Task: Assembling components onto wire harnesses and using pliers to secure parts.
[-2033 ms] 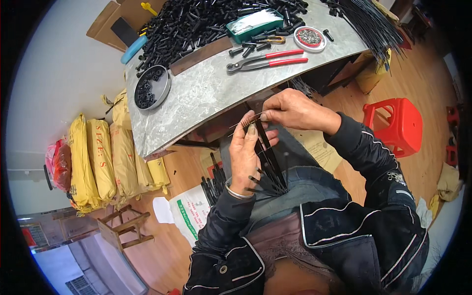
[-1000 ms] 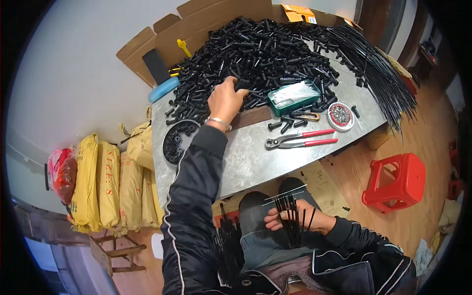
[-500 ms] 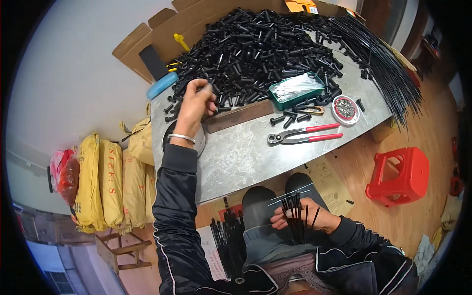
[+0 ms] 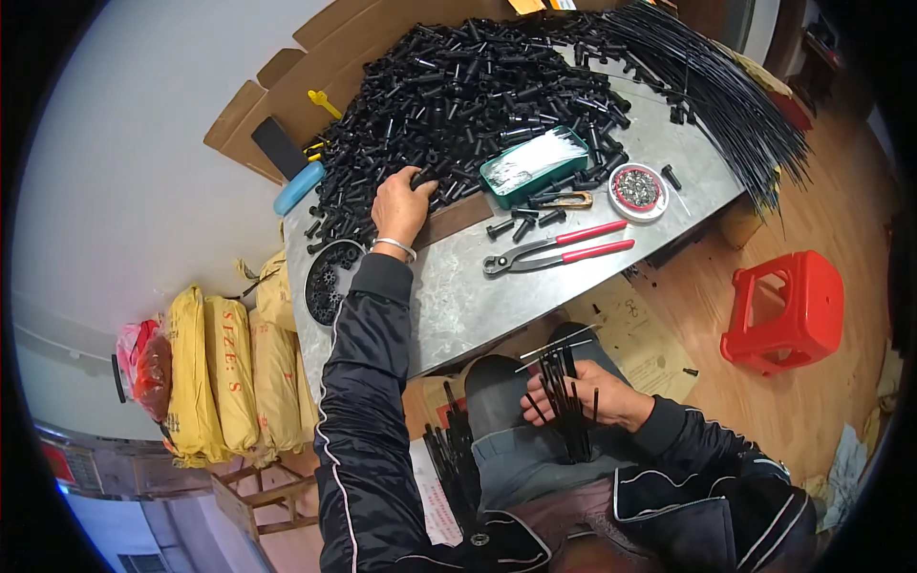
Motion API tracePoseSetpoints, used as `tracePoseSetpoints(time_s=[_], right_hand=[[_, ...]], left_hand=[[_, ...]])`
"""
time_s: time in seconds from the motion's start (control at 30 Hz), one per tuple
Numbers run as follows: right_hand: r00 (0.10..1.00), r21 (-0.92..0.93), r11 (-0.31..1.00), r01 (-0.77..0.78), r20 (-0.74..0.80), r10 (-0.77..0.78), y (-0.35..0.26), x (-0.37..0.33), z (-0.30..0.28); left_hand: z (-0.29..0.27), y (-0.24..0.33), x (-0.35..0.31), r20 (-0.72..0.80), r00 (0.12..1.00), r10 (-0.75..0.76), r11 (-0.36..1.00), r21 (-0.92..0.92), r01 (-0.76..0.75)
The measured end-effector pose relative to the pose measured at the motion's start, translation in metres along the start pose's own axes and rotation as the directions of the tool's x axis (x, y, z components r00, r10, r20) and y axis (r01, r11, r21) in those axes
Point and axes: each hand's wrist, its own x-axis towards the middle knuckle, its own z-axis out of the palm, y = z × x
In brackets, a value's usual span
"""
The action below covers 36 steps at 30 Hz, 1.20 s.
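My left hand (image 4: pixel 401 206) reaches to the near edge of a large heap of black bolt-shaped plastic pieces (image 4: pixel 449 91). Its thumb and forefinger close on one black piece (image 4: pixel 425 180), partly hidden by the fingers. Over my lap, my right hand (image 4: pixel 602 393) is curled round a bundle of thin black rods (image 4: pixel 567 411), which stand roughly upright. A thin pale strip (image 4: pixel 554 355) lies across the top of that bundle. Just below my left hand is a brown wooden bar (image 4: pixel 455 222). Beside my left wrist, a round bowl (image 4: pixel 310 277) holds small black parts.
Red-handled pincers (image 4: pixel 564 256), a green tray (image 4: pixel 521 196) of white strips and a round tub (image 4: pixel 638 191) of small metal bits lie on the metal table (image 4: pixel 458 306). Long black rods (image 4: pixel 731 105) overhang its right edge. A red stool (image 4: pixel 783 310) stands right, yellow sacks (image 4: pixel 205 372) left.
My left hand has moved right from over the bowl to the heap's edge, uncovering the bowl and taking a black piece. My right hand keeps its bundle in place. The view has shifted slightly.
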Motion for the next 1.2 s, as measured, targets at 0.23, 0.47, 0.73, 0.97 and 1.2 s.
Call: tracePoseSetpoints(time_s=[0.23,0.47,0.73,0.97,1.2], right_hand=[[0.998,0.024,0.998,0.052,-0.041,-0.051,0.015,-0.006,0.007],[0.993,0.033,0.993,0.116,0.004,-0.116,0.022,-0.001,-0.004],[0.993,-0.021,0.993,0.114,0.009,-0.114,0.012,-0.004,0.03],[0.99,-0.083,0.989,0.123,-0.051,-0.128,0.025,-0.014,0.039],[0.982,-0.154,0.974,0.164,-0.071,-0.176,0.028,-0.02,0.033]], left_hand=[[0.006,-0.006,0.008,0.108,0.994,0.014,0.996,0.09,-0.023],[-0.038,0.018,-0.045,0.032,0.998,0.062,0.853,-0.52,-0.036],[-0.044,0.058,-0.248,0.507,0.833,-0.222,0.116,-0.834,0.539],[-0.042,0.067,-0.292,0.589,0.765,-0.26,-0.372,-0.792,0.484],[-0.023,0.072,-0.285,0.522,0.837,-0.167,-0.304,-0.834,0.46]])
